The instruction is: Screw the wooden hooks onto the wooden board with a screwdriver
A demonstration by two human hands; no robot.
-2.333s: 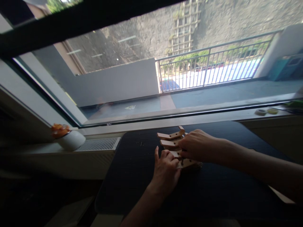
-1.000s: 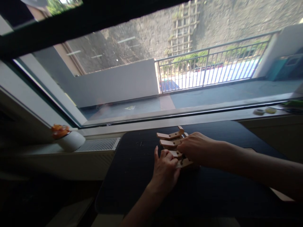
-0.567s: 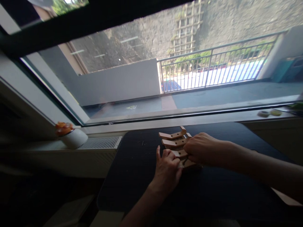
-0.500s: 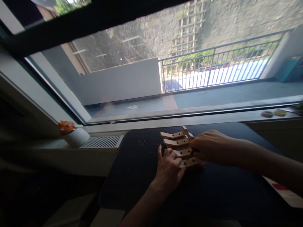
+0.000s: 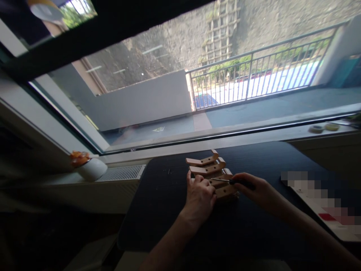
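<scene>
A wooden rack [image 5: 207, 170] lies on the dark table, made of several bent, hook-like slats with dark holes in them. Over its near left side rests my left hand [image 5: 199, 197], fingers curled on the slats and holding the rack. My right hand [image 5: 255, 191] grips the black handle of a screwdriver [image 5: 221, 180] at the rack's right side. Its metal shaft points left across one of the nearer slats, close to my left fingertips. Whether the tip sits in a hole or on a screw cannot be made out.
The dark table [image 5: 158, 210] has rounded corners. A few tiny thin bits [image 5: 169, 172] lie left of the rack. A pale board [image 5: 318, 210], partly pixelated, is at the right. Rolls of tape [image 5: 316, 129] and a white pot [image 5: 93, 169] stand by the window, above a radiator [image 5: 124, 173].
My right hand has drawn back right and down from the slats, bringing the screwdriver's shaft into sight. My left hand stays on the rack. The view has shifted slightly.
</scene>
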